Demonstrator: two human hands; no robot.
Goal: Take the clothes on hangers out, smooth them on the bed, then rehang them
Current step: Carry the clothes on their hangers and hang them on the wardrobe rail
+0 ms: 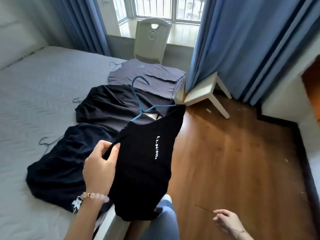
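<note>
left hand (101, 166) pinching black shirt (145, 168), blue hanger (138, 94) inside

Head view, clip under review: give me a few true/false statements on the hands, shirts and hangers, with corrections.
1. The left hand pinches the black Li-Ning shirt. True.
2. That shirt hangs on a red hanger. False: its hanger is blue.
3. Three other garments lie on the bed. True.
4. The right hand grips the shirt's hem. False: it is off the shirt, over the wooden floor.
5. The curtains are drawn shut. False: the blue curtains leave the window uncovered.
</note>
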